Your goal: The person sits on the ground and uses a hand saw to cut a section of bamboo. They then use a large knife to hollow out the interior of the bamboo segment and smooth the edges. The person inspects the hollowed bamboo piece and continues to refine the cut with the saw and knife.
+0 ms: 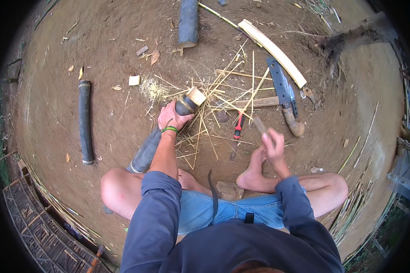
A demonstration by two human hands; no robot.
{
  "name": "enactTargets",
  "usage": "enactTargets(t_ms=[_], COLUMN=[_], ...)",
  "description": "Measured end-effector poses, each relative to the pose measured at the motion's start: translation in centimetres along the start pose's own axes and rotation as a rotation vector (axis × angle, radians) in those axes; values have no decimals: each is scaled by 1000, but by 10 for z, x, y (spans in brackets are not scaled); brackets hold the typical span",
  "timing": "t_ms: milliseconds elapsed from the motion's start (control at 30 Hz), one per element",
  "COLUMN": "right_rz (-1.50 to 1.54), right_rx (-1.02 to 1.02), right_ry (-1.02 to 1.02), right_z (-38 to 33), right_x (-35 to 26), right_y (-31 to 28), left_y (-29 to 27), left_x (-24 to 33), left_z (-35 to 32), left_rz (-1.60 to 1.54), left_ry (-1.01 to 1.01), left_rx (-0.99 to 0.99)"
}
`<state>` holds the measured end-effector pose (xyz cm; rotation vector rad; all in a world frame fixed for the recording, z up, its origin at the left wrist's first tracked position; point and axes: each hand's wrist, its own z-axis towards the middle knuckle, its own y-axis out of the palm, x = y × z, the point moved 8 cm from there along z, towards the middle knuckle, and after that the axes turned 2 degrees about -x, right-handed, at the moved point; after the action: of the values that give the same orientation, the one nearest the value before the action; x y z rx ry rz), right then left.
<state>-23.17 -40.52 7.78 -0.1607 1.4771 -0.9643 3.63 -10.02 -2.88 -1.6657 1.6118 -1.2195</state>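
My left hand [172,117] grips a dark bamboo pole [146,150] near its cut upper end [196,96]; the pole slants down across my left thigh. My right hand [272,142] is raised above my bare right foot [254,175] and is shut on a small, blurred piece that looks like wood [259,124]. Thin bamboo splinters [223,93] lie scattered on the dirt just past both hands. A red-handled tool [238,128] rests on the ground between my hands.
A large knife with a curved handle [284,93] and a flat wooden stick [255,103] lie ahead on the right. A split pale bamboo slat [273,51], a thick dark bamboo section [187,22] and another dark tube [84,120] lie on the dirt. Woven bamboo work [36,227] sits lower left.
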Motion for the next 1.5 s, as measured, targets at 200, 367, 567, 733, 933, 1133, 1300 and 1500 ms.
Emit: enactTargets(t_ms=[200, 367, 567, 733, 933, 1133, 1300, 1500], right_rz=[-321, -416, -766, -833, -527, 27, 713, 844], right_rx=[-72, 173, 69, -102, -29, 98, 40, -240], right_ry=[-107, 9, 701, 654, 638, 776, 549, 286], right_z=[127, 142, 68, 65, 59, 81, 113, 125], right_x=[40, 66, 138, 163, 130, 70, -37, -176], right_y=[28, 6, -22, -25, -25, -2, 17, 50], left_y=[3, 15, 6, -7, -72, -162, -255, -317], left_x=[10, 7, 9, 26, 30, 1, -23, -30], left_z=[1, 21, 33, 16, -20, -56, -88, -164], left_rz=[-3, -64, -116, 47, -64, -206, -367, -228], left_ry=[48, 27, 111, 118, 74, 157, 297, 122], left_rx=[34, -212, -163, -73, -37, 32, 83, 800])
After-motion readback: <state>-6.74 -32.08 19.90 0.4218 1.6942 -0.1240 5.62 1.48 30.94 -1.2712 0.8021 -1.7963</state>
